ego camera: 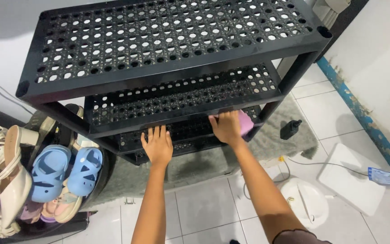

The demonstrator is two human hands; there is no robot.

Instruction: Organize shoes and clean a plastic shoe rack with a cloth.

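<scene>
Both hands on rack edge

a small blue rectangular packet lies at the right edge of the frame; no signs or screens

Even, soft indoor light; dim grey shadow under black shelf rack and on wall upper left of it. Sharp focus, slight wide-angle bending toward edges.

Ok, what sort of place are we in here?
Probably a home entryway or utility corner: a black shoe rack on a white tiled floor, and a tub of shoes beside it.
</scene>
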